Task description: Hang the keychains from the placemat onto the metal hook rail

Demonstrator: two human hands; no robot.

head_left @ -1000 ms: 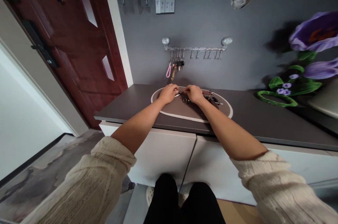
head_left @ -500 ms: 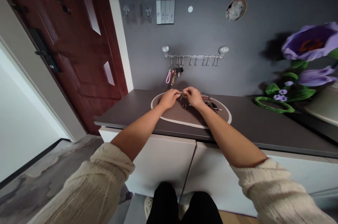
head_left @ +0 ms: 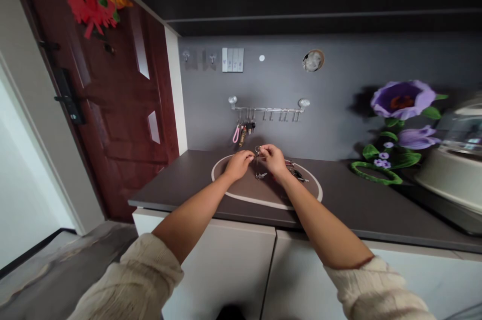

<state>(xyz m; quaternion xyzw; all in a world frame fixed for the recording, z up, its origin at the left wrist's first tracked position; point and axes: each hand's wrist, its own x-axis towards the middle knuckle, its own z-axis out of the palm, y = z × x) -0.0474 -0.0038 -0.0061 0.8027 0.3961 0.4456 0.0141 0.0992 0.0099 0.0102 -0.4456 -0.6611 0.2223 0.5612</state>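
Grey wall (head_left: 339, 84) behind one dark counter (head_left: 342, 199); one brown mat (head_left: 259, 193) with a pale rim lies at frame centre. Two hands work above it. Right hand (head_left: 273, 161): fingertips pinched on one metal ring (head_left: 258, 149), which is raised over the mat's far part, centre of frame. Left hand (head_left: 240, 164): fingers drawn together at the ring's lower edge; cannot tell whether they grip part of it. Below the hands, one small bunch of keys (head_left: 259, 176) on the mat. Right of it, a dark cluster (head_left: 299, 175), partly behind the right forearm; count not resolvable. One hook rail (head_left: 267, 109), two round mounts; one pink loop (head_left: 236, 133) hangs at its left end. Right of frame: two large purple flowers (head_left: 402, 99), three small blossoms (head_left: 382, 162).
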